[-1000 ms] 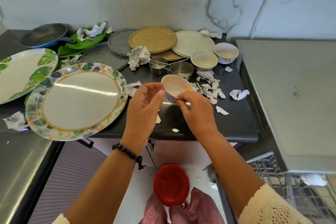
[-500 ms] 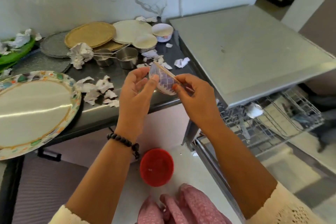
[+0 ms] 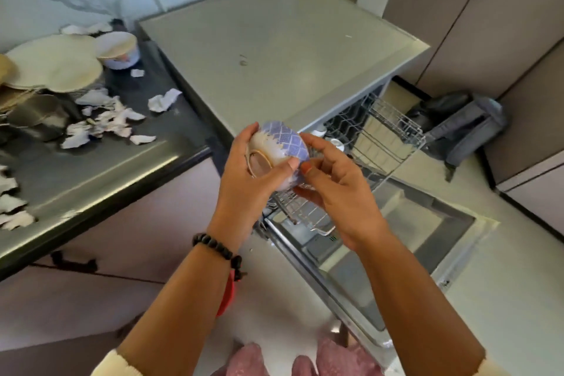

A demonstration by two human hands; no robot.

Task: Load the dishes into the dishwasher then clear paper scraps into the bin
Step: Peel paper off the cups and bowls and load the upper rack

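Now both hands, left (image 3: 244, 174) and right (image 3: 332, 186), cup the bowl (image 3: 279, 148) above the rack (image 3: 375, 137); glazed, rigid, likely slick and breakable, so best gripped across rim and foot.

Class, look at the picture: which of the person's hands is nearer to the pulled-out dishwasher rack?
Right. The right hand hangs directly above the rack, its grip on the bowl; the left hand holds the bowl just beside the rack's edge.

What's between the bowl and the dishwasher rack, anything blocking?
Nothing visible. Both hands, left and right, hold the bowl directly over the pulled-out rack. The door is down. Two small white cups sit at the rack's back; the wire near the bowl looks free.
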